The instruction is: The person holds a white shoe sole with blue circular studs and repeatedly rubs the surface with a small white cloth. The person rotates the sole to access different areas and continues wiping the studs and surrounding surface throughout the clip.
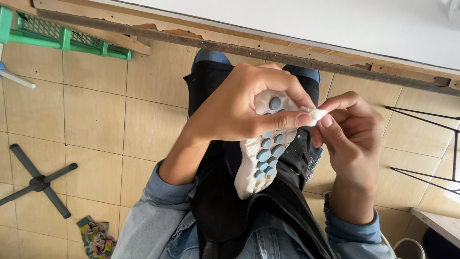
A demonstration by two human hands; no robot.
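Note:
A white shoe sole [261,158] with several blue oval pads lies sole-up over my lap. My left hand [239,108] wraps around its front part and grips it. My right hand [347,132] pinches a small white wad [317,115] between thumb and forefinger, right at the sole's edge and touching my left thumb tip. The toe end of the sole is hidden under my left hand. A black apron [230,211] covers my lap beneath the sole.
A wooden-edged white table [287,33] runs across the top. A green plastic crate [57,33] sits top left. On the tiled floor lie a black cross-shaped stand base [40,182] and a patterned cloth [96,237]. Black wire frame [426,144] at right.

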